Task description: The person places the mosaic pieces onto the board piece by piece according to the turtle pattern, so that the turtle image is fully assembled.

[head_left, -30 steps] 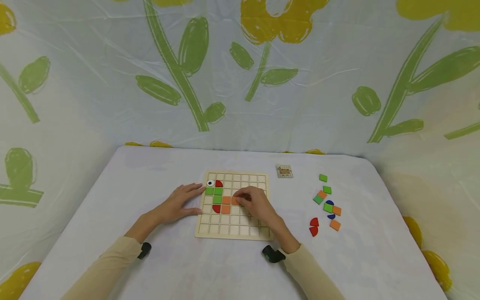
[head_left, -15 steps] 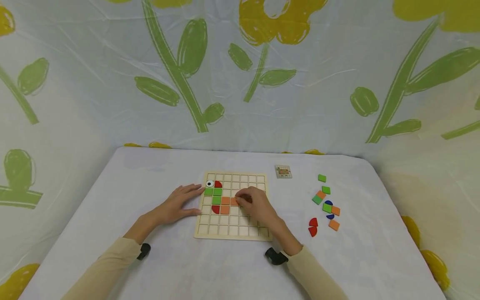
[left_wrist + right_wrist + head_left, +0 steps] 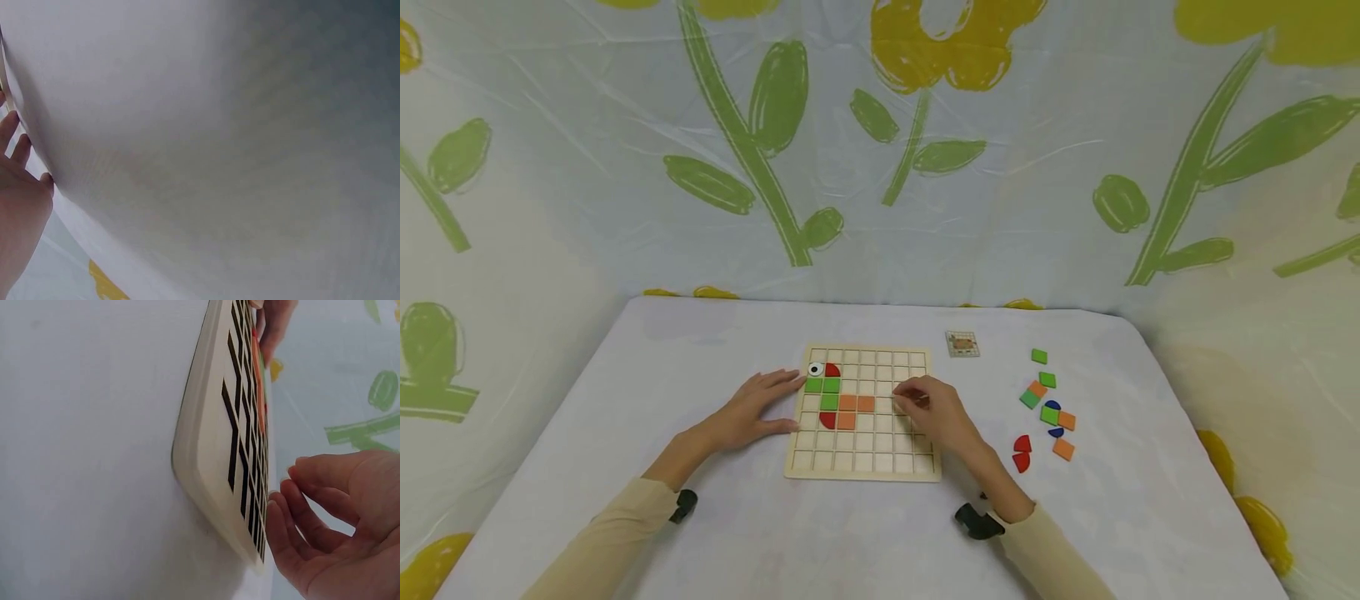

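Note:
A pale wooden grid board (image 3: pixel 886 472) lies on the table. Its left part holds a white eye tile (image 3: pixel 816 369), green squares (image 3: pixel 830 402), red quarter-circles (image 3: pixel 827 420) and orange squares (image 3: pixel 866 404). My left hand (image 3: pixel 754 414) rests flat with spread fingers, its tips touching the board's left edge. Over the board's right half hovers my right hand (image 3: pixel 942 414), thumb and fingers loosely bent. In the right wrist view no tile shows between the fingertips of that hand (image 3: pixel 331 519). The left wrist view catches only part of the left hand (image 3: pixel 22 187) at its edge.
Right of the board lie loose tiles: green squares (image 3: pixel 1039 357), orange squares (image 3: pixel 1063 450), blue half-circles (image 3: pixel 1056 432) and two red quarter-circles (image 3: pixel 1022 462). A small picture card (image 3: pixel 962 344) sits behind the board's right corner. A flowered cloth (image 3: pixel 1015 192) hangs behind the table.
My right hand has let go of the second orange square, which lies in its grid cell, and has moved right. The left hand keeps its place at the board's edge.

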Demonstrator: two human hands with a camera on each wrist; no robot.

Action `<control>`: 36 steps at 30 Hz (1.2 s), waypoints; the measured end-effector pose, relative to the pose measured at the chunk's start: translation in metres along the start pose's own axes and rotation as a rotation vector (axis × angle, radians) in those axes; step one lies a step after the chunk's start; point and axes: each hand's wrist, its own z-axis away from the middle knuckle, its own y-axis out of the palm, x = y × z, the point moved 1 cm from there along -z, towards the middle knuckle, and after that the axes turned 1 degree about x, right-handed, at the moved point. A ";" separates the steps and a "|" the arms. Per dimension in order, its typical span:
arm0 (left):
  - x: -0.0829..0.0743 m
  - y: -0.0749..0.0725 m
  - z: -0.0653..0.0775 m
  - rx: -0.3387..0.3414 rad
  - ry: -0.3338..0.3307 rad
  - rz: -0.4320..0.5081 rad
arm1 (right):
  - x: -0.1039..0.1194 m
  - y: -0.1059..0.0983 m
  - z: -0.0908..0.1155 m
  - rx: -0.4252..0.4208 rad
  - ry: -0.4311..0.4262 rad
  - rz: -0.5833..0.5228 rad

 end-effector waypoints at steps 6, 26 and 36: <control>0.000 0.000 0.001 -0.008 0.013 0.006 | -0.010 -0.012 0.006 -0.049 0.003 0.029; -0.003 -0.001 0.002 -0.025 0.030 0.019 | -0.045 -0.066 0.035 -0.157 0.159 0.126; -0.006 -0.002 0.003 -0.032 0.023 0.010 | -0.066 -0.097 0.055 -0.248 0.158 0.175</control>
